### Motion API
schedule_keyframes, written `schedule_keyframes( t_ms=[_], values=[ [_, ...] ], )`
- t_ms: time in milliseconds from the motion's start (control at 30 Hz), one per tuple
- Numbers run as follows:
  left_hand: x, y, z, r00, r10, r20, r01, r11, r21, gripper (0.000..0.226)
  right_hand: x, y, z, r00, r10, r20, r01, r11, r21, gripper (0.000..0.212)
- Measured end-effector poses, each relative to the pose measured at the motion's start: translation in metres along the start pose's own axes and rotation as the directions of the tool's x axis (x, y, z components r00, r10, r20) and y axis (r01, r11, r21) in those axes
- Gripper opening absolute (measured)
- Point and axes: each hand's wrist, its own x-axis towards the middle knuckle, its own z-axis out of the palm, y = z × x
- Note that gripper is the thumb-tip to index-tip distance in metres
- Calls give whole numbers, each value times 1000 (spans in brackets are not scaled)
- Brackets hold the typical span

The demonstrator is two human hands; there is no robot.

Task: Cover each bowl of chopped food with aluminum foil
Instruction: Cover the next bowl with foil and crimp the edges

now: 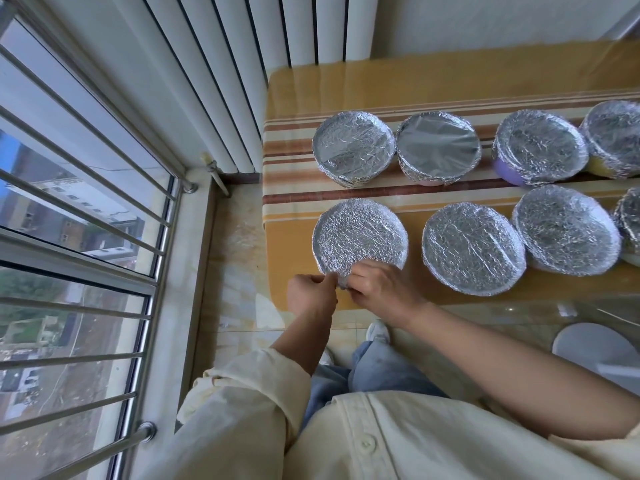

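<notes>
Both hands work at the near rim of one bowl. The left hand has its fingers curled and pinches the crumpled foil edge where it hangs below the rim. The right hand, just beside it and nearly touching it, also has its fingers bent inward and grips the same bunched bit of foil from the other side.

The bowl being wrapped sits at the near left corner of the table, its top fully covered by wrinkled foil. It is the leftmost of a front row of four covered bowls; the next one stands to its right, apart from it. A back row of four more covered bowls runs parallel behind; a purple bowl wall shows under the foil of the third. The rightmost bowl in each row is cut off by the frame edge.

The table carries a yellow cloth with brown and cream stripes. A white radiator stands beyond its left end, next to a barred window.
</notes>
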Motion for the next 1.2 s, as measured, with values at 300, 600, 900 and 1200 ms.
schedule_keyframes(
  t_ms=[300,600,900,1200],
  values=[
    [-2,-4,2,997,59,40,-60,998,20,35,2,0,4,1000,13,3,-13,1000,28,24],
    [2,-3,-1,997,61,49,-63,997,51,42,7,-1,8,997,76,14,-77,996,50,21],
    [6,-1,-1,992,82,95,-95,986,139,41,10,-2,8,996,77,39,-78,997,22,19],
    [-4,-3,-9,989,-32,145,45,995,-84,33,10,-2,10,996,86,4,-86,995,40,25]
  ],
)
